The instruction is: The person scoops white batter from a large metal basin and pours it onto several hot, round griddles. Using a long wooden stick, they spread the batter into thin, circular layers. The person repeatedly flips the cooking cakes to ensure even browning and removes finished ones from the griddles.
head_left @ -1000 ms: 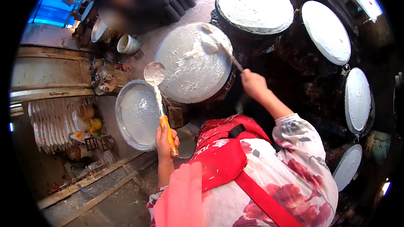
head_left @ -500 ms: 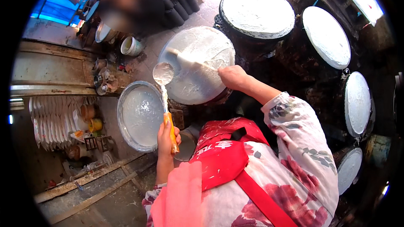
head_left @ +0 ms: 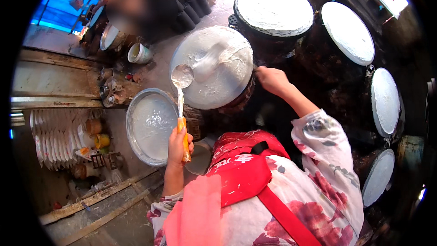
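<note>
Left hand [head_left: 178, 142] grips the ladle's [head_left: 182, 92] orange handle, its bowl of white batter held over the griddle's [head_left: 212, 66] rim, above the basin [head_left: 150, 125]. Right hand [head_left: 271, 79] is closed on a blurred spreader [head_left: 210, 62] sweeping across the griddle.

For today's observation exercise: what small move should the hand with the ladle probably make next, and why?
Probably tip the ladle over the round plate. The left hand holds it by its orange handle, its bowl full of white batter at the plate's edge, while the right hand sweeps a blurred spreader across the batter there.
</note>
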`<control>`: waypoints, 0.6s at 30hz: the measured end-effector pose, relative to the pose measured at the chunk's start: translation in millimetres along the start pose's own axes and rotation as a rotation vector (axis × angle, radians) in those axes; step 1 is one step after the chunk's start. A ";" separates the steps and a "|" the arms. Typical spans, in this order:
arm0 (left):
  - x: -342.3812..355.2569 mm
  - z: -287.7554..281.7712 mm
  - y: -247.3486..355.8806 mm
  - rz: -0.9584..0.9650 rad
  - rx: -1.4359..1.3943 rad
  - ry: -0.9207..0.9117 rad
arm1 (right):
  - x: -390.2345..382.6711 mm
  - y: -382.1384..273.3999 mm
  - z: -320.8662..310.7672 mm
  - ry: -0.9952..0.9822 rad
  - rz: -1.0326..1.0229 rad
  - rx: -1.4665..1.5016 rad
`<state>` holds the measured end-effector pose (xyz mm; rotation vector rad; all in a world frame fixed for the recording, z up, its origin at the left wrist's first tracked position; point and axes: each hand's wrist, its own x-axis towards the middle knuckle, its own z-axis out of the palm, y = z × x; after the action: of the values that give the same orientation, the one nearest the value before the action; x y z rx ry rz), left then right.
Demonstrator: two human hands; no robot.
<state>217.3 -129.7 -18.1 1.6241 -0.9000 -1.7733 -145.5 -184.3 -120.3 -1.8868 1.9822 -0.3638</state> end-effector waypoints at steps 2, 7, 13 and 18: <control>2.4 0.3 2.2 0.002 0.032 -0.026 | -24.1 17.4 27.9 0.140 0.120 0.044; 4.1 -0.1 4.9 -0.011 0.075 -0.064 | -74.6 -76.0 76.7 -0.030 0.106 0.098; 4.7 -6.0 9.1 -0.053 -0.084 -0.073 | -50.4 -74.3 63.8 0.104 0.162 0.248; 2.0 -1.1 14.8 -0.098 -0.136 -0.144 | -53.9 -95.4 83.6 -0.033 0.117 0.312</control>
<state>217.7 -140.5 -7.7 1.4925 -0.7550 -1.9947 -21.6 -130.9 -148.5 -1.5669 1.8781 -0.5675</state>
